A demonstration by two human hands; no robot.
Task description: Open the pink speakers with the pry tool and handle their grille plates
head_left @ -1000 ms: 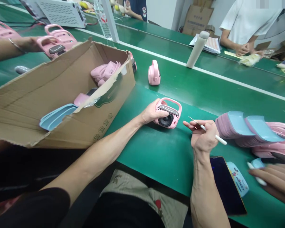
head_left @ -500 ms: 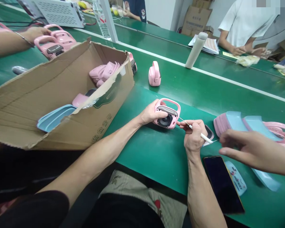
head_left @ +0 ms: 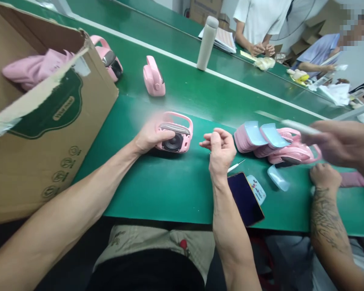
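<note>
My left hand (head_left: 150, 135) grips a pink device (head_left: 186, 141) with a carry handle and a round black speaker, thumb across its front. It stands upright on the green table. To its right, my right hand (head_left: 219, 149) is raised off the device, its fingers curled and thumb pressed to them. Whether something small is between them cannot be made out. A thin white-handled tool (head_left: 235, 166) lies beside my right wrist, next to a dark phone (head_left: 245, 200). A blurred white stick-like object (head_left: 301, 127) is held in another person's hand (head_left: 346, 141).
An open cardboard box (head_left: 87, 105) with pink parts stands at left. Pink devices (head_left: 154, 76) sit behind. Stacked pink and blue pieces (head_left: 250, 137) and a Mickey-printed blue piece (head_left: 257, 190) lie at right. A tattooed forearm (head_left: 327, 214) rests nearby. A bottle (head_left: 206, 43) stands farther back.
The view has swung right. My right hand has drawn away from the device, and the white tool no longer shows in it. The other person's hand has moved back rightward.
</note>
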